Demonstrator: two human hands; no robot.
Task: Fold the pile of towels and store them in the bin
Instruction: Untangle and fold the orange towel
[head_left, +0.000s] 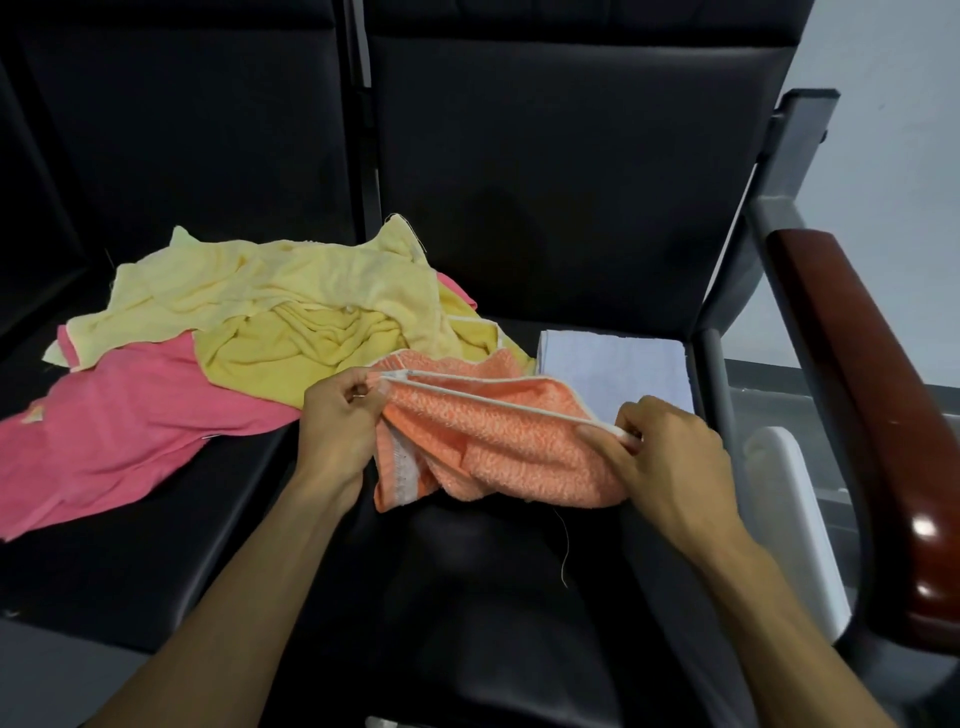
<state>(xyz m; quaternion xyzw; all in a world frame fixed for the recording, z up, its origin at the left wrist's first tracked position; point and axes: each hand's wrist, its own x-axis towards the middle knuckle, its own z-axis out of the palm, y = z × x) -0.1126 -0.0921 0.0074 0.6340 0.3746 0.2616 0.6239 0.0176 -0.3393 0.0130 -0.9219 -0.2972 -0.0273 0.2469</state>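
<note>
An orange towel (498, 447) with a white hem is stretched between my hands over the black seat. My left hand (337, 421) pinches its left corner and my right hand (670, 452) pinches the right end of the hem. The rest of the towel hangs crumpled below. To the left lies a loose pile: a pale yellow towel (270, 291) on top, a deeper yellow towel (306, 348) under it, and a pink towel (119, 426) spread toward the left. A folded white towel (618, 369) lies flat on the seat behind my right hand.
The towels rest on a row of black padded seats (519, 597). A dark red armrest (857, 374) on a grey frame stands at the right. A white plastic object (795, 514), perhaps the bin's rim, shows between the seat and the armrest.
</note>
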